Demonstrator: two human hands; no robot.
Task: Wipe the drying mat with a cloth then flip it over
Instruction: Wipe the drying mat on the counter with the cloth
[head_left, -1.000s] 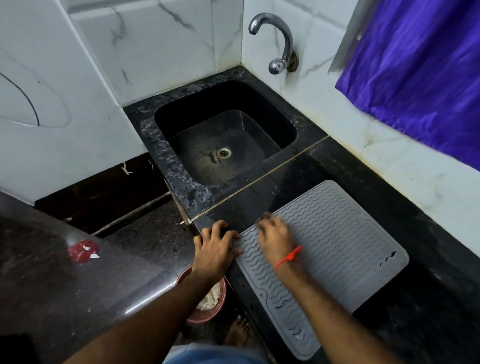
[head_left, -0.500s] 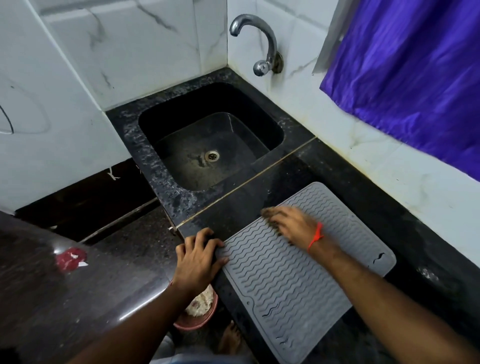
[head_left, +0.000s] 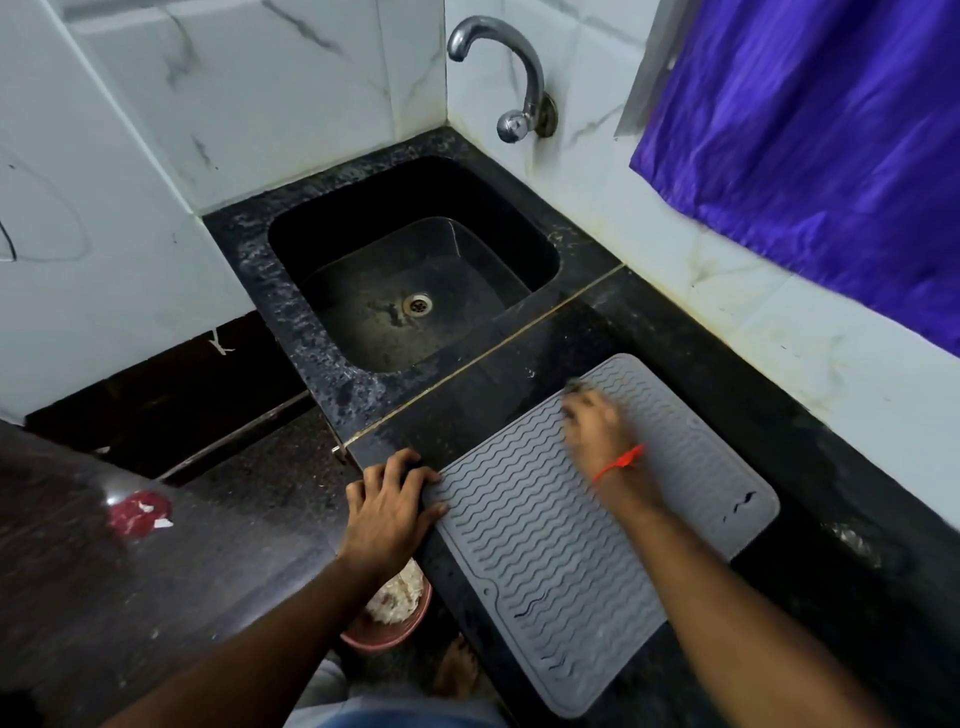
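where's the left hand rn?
Head view, lower centre: left hand rests on the black counter, fingers on the near-left corner of the grey drying mat, just below the sink.

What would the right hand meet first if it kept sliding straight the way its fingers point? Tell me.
The right hand points toward the mat's far corner. Past the drying mat edge it would likely cross bare black counter, then the sink rim. Motion blur makes the heading uncertain.

The right hand (head_left: 597, 428) is motion-blurred, the cloth (head_left: 575, 387) under its fingertips barely visible; the purple curtain (head_left: 810, 145) runs off the right edge.
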